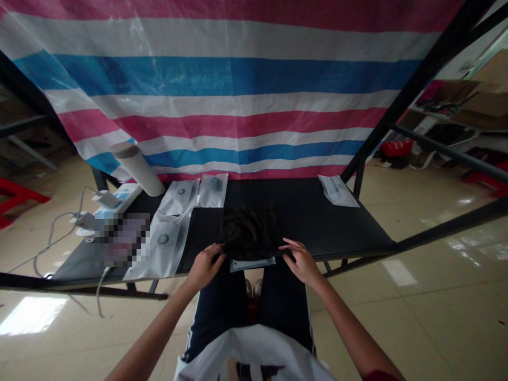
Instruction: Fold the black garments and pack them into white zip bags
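Note:
A folded black fabric item (249,233) lies at the near edge of the black table (325,222). Below it shows a narrow white strip with a pale blue edge, perhaps a plastic pouch (252,264). My left hand (204,267) grips the fabric's lower left corner. My right hand (302,262) pinches the lower right corner between its fingers. Part of the strip seems to lie beneath the fabric, but its full shape is hidden.
White printed plastic bags (163,248) lie to the left, with another (337,190) at the back right. A cardboard tube (137,168), a power strip (119,201) with cables and a pixelated object (123,238) sit at the left. A striped tarp hangs behind.

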### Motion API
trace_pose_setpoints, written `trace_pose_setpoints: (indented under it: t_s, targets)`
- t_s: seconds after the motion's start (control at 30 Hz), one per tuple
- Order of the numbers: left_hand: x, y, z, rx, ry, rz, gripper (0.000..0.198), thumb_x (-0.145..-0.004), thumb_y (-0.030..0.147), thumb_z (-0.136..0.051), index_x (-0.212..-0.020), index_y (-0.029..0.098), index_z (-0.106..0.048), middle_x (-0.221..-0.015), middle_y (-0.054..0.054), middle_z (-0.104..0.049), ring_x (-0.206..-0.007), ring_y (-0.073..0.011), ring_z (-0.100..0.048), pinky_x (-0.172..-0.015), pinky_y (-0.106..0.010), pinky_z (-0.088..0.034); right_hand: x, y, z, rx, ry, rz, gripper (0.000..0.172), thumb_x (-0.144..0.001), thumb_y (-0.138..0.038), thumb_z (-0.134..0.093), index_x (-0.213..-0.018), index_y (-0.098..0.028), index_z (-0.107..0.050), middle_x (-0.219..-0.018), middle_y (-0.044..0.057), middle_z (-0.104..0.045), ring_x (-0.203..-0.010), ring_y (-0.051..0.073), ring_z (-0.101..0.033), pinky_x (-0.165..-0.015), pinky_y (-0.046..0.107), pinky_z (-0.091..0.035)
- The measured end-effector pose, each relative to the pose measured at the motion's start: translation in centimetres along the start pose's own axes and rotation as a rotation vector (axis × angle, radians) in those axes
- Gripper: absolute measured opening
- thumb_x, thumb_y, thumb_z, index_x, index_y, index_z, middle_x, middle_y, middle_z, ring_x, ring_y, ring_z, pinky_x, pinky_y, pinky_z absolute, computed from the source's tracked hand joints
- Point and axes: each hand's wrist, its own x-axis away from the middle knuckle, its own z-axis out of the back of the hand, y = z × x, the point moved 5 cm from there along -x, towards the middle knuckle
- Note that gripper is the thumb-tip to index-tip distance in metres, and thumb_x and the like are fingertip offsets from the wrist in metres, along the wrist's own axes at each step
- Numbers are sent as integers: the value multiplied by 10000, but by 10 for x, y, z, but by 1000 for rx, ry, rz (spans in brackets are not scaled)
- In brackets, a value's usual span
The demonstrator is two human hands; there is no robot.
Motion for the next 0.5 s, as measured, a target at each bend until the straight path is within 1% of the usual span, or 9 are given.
trace_pose_setpoints:
  t_s: [0.03,0.07,0.1,0.13,0.2,0.3,0.4,0.5]
  targets:
    - [-4,-1,0,-9,23,54,281,-905,340,-435,-919,204,-680,-955,-82,-728,-963,-233,-686,-866,-349,-528,-4,3,0,-4,38,-36,282,-928,-277,-466,-1064,-214,-705,-1165,104,-699,-1177,264,-605,-999,441,-472]
    - [-8,-3,1,-22,44,109,319,-925,392,-418,-837,205,-660,-827,-69,-712,-836,-220,-693,-766,-311,-519,-8,6,-1,-2,65,-75,313,-953,-313,-427,-1045,-206,-706,-1109,109,-717,-1100,263,-646,-952,414,-498]
    - [-12,-3,1,-36,66,158,357,-935,428,-404,-775,205,-633,-716,-50,-673,-719,-201,-675,-675,-281,-484,-13,8,-3,5,79,-112,347,-971,-343,-393,-1018,-204,-707,-1035,109,-733,-1013,260,-679,-892,385,-517]
    - [-16,-4,1,-51,92,202,384,-939,453,-395,-735,205,-606,-639,-31,-627,-624,-181,-640,-607,-263,-436,-18,10,-6,17,85,-149,380,-985,-366,-361,-993,-204,-705,-956,103,-742,-927,256,-700,-825,356,-523]
    - [-23,-5,2,-78,151,269,410,-940,479,-385,-697,204,-567,-574,-7,-565,-528,-155,-572,-545,-253,-352,-29,13,-12,60,94,-220,429,-1001,-401,-320,-975,-201,-699,-844,95,-740,-796,249,-713,-716,315,-502]
    - [-33,-6,3,-107,201,318,399,-939,478,-388,-701,203,-552,-608,-5,-570,-552,-146,-557,-543,-247,-319,-46,15,-16,163,128,-322,442,-1005,-429,-320,-1021,-187,-689,-807,104,-740,-749,253,-715,-668,294,-462]
    - [-42,-6,6,-136,225,319,313,-918,438,-436,-766,203,-575,-747,-25,-627,-661,-161,-599,-582,-247,-362,-60,15,-17,259,123,-424,409,-992,-432,-368,-993,-190,-697,-793,113,-739,-761,258,-714,-669,294,-452]
    - [-49,-7,8,-176,212,334,159,-866,343,-511,-889,204,-584,-901,-46,-650,-799,-192,-635,-658,-269,-427,-69,14,-17,309,67,-507,296,-936,-412,-482,-987,-217,-699,-828,109,-741,-798,275,-713,-672,314,-459]
